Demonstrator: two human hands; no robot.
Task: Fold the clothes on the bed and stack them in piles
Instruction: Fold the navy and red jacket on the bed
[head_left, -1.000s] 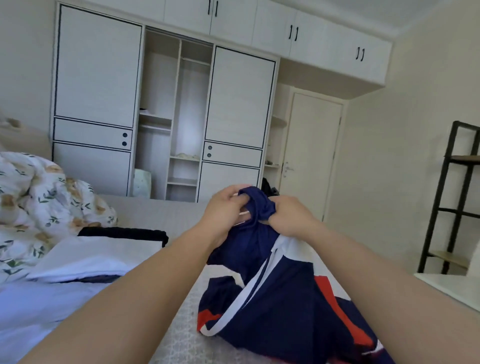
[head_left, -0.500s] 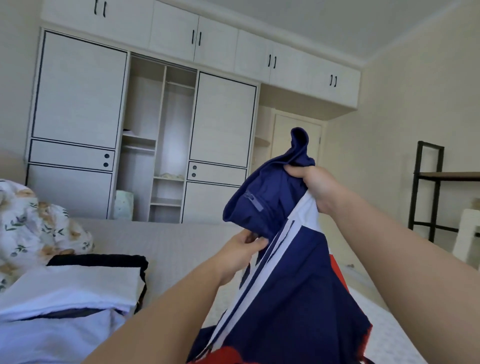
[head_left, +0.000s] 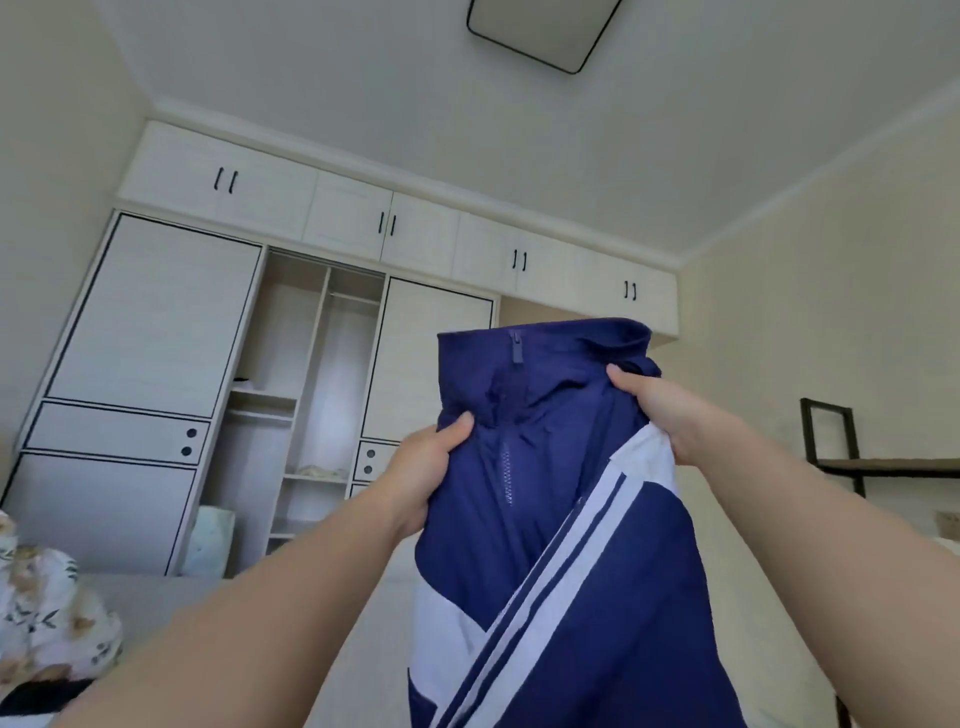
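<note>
A navy zip jacket (head_left: 582, 525) with white stripes hangs in the air in front of me, collar up and zipper facing me. My left hand (head_left: 426, 467) grips its left shoulder just below the collar. My right hand (head_left: 660, 410) grips the right shoulder near the collar. The jacket's lower part runs out of the bottom of the view. The grey bed (head_left: 171, 597) lies below, mostly hidden behind my arms and the jacket.
A floral duvet (head_left: 47, 608) is bunched at the lower left, with a dark garment (head_left: 36, 696) beneath it. A white wardrobe (head_left: 156, 364) with open middle shelves fills the far wall. A black metal shelf (head_left: 852, 462) stands at the right.
Both hands have raised the jacket off the bed and spread its shoulders apart, turning the zipper toward me. My view has tilted up, and the folded pile at left has dropped out of sight.
</note>
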